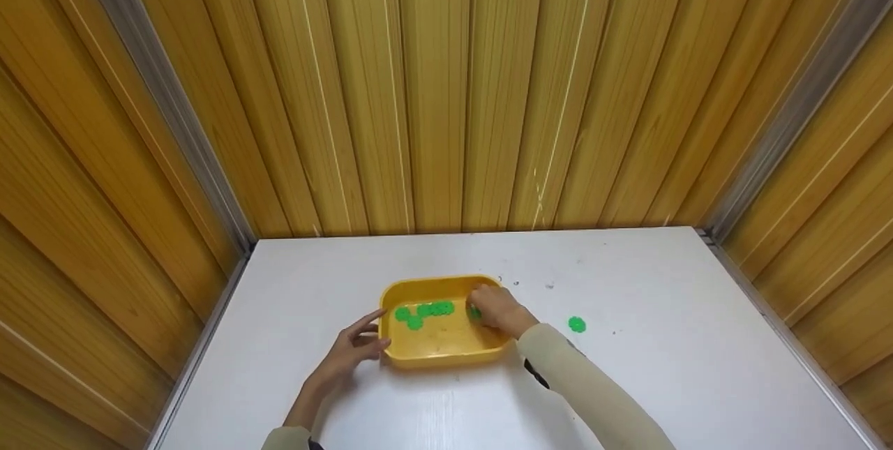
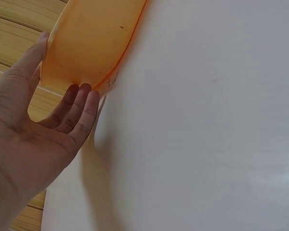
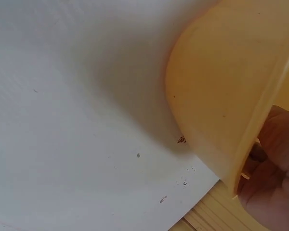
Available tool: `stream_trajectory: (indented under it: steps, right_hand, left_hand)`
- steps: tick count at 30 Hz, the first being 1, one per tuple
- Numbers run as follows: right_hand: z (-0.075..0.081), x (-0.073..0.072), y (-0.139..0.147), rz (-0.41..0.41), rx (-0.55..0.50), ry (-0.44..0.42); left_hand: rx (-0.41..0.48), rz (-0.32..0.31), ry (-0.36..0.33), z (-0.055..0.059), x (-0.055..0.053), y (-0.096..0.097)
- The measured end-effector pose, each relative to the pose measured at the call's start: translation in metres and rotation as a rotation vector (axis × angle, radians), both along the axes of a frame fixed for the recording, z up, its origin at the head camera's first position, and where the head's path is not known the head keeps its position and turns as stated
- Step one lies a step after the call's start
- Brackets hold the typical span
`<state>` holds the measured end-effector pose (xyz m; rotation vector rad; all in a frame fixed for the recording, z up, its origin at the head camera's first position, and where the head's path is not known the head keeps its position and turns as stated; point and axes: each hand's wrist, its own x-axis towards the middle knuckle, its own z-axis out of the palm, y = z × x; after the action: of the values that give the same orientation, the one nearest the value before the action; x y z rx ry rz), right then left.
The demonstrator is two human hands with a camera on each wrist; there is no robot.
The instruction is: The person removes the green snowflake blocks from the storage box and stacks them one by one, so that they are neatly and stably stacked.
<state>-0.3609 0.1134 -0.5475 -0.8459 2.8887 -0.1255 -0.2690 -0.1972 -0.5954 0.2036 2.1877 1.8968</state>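
Yellow tray [image 1: 446,342], green pieces [image 1: 441,308] inside. Left hand [image 1: 351,348]: touching its left end, not grasping. Right hand [image 1: 497,305]: within its right end, grip unclear.

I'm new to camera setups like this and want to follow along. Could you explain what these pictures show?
There is no machine here, just a person's two bare hands. The wide picture comes from a head-worn camera looking down; the other two come from cameras on the left and right wrists.

On the white table sits a yellow, rounded rectangular tray. Several small green flower-shaped pieces lie inside it, and one green flower-shaped disc lies on the table to its right. Behind stands a yellow-brown wood-patterned wall.

The left hand holds the tray's left end. The right hand reaches inside at the right end, by another green piece; whether it is gripped, I cannot tell.
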Motion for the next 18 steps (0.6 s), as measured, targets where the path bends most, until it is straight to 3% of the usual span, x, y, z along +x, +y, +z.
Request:
stream_trajectory:
  steps: [7,18]
  right_hand:
    - [0.0,0.005,-0.001,-0.022,0.081,0.102]
    - [-0.011,0.002,0.001,0.01,-0.047,0.118]
  left_hand:
    - [0.009,-0.014,0.004,0.001,-0.001,0.001]
    - [-0.007,-0.006,-0.001,0.0,-0.001,0.0]
